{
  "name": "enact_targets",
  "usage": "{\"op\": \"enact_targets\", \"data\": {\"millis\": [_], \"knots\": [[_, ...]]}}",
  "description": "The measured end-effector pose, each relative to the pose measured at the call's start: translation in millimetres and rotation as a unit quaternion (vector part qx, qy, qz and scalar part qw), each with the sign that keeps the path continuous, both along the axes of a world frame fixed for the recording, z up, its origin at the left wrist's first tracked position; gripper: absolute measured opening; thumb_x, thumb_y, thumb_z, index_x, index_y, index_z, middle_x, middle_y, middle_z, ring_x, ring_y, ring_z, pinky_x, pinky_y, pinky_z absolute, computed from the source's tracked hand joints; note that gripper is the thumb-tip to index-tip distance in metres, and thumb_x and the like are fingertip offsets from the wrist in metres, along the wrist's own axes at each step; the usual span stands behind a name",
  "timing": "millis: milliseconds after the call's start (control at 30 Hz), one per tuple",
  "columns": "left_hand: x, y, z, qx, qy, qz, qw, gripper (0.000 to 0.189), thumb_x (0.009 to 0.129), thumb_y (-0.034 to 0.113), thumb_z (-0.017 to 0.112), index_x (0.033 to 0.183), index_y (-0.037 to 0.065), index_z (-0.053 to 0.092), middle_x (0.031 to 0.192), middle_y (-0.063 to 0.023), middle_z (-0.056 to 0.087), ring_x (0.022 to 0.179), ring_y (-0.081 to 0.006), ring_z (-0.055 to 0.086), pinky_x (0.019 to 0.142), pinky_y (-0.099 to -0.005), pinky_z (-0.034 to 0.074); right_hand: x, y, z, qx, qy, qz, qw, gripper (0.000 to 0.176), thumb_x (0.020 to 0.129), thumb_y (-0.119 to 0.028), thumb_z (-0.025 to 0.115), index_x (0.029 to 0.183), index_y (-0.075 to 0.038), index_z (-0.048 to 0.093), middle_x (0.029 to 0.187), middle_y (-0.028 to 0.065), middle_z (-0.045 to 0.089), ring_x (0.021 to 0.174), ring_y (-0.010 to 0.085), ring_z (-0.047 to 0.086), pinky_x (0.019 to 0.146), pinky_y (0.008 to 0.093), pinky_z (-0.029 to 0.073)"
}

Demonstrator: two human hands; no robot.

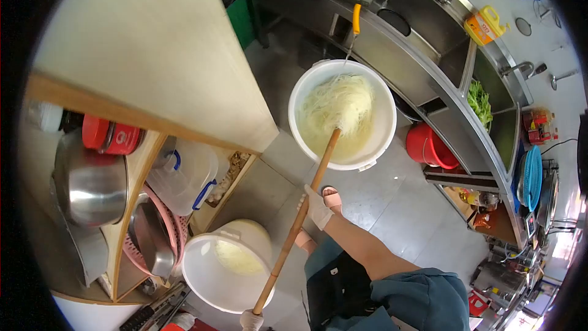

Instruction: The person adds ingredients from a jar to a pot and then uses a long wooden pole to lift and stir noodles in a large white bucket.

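A long bamboo pole (298, 220) slants across the middle of the view. My right hand (318, 208), in a whitish glove, is closed round its middle. Near the bottom edge my left hand (251, 320), also gloved, grips its lower end. The pole's far end goes into a heap of thin white noodles (350, 99), which hides its tip. The noodles lie in cloudy water inside a large white tub (298, 101) on the floor. Water runs into this tub from a yellow hose (357, 18).
A second white tub (199, 282) with pale contents stands at lower left. Wooden shelves (138, 190) hold pots and boxes on the left. Steel sinks (404, 55) line the right, with leafy greens (479, 103) in one and a red bucket (429, 147) below.
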State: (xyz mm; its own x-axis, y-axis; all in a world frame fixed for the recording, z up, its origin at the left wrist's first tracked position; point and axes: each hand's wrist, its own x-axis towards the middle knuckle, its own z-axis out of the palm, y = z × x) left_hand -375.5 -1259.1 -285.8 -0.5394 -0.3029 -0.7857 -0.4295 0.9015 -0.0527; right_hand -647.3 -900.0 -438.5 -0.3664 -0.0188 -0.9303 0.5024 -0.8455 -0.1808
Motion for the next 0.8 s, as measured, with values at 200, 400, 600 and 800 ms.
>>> {"op": "enact_targets", "data": {"millis": [200,400,600,800], "knots": [[16.3,-1.2,-61.0,0.016,-0.078,0.073,0.994,0.029,0.067,0.027,0.066,0.082,0.003,0.067,0.076,-0.0199,0.064,0.078,-0.0341,0.063,0.067,-0.0386,0.05,-8.6,6.3,7.5,0.057,-0.026,-0.006,0.998,0.033,0.078,-0.035,0.065,0.075,-0.007,0.046,0.058,0.0067,0.046,0.049,0.0228,0.047,0.049,0.0362,0.045],[85.8,-3.2,-127.5,0.058,-0.093,0.047,0.993,0.02,0.071,0.02,0.062,0.079,0.001,0.063,0.075,-0.0172,0.063,0.071,-0.0324,0.064,0.06,-0.0385,0.05,34.2,15.5,-45.7,0.136,0.056,0.056,0.987,0.023,0.082,-0.026,0.057,0.071,-0.008,0.049,0.059,0.0065,0.05,0.047,0.0232,0.049,0.048,0.0377,0.045],[139.8,7.8,-127.5,0.129,-0.074,0.094,0.984,0.019,0.071,0.02,0.062,0.077,0.003,0.063,0.071,-0.0167,0.063,0.067,-0.0324,0.063,0.057,-0.0391,0.049,60.1,-3.4,-6.9,0.265,-0.028,0.139,0.954,0.013,0.083,-0.019,0.052,0.073,-0.011,0.048,0.059,0.0057,0.049,0.044,0.0229,0.048,0.047,0.0371,0.045],[133.8,-11.3,-88.6,0.138,-0.053,0.046,0.988,0.017,0.071,0.021,0.061,0.075,0.004,0.063,0.066,-0.0162,0.062,0.064,-0.0324,0.063,0.055,-0.0397,0.049,67.0,-23.4,77.5,0.259,0.03,0.073,0.963,0.02,0.081,-0.021,0.06,0.071,-0.01,0.046,0.051,0.0022,0.044,0.039,0.0175,0.044,0.037,0.0309,0.039]]}}
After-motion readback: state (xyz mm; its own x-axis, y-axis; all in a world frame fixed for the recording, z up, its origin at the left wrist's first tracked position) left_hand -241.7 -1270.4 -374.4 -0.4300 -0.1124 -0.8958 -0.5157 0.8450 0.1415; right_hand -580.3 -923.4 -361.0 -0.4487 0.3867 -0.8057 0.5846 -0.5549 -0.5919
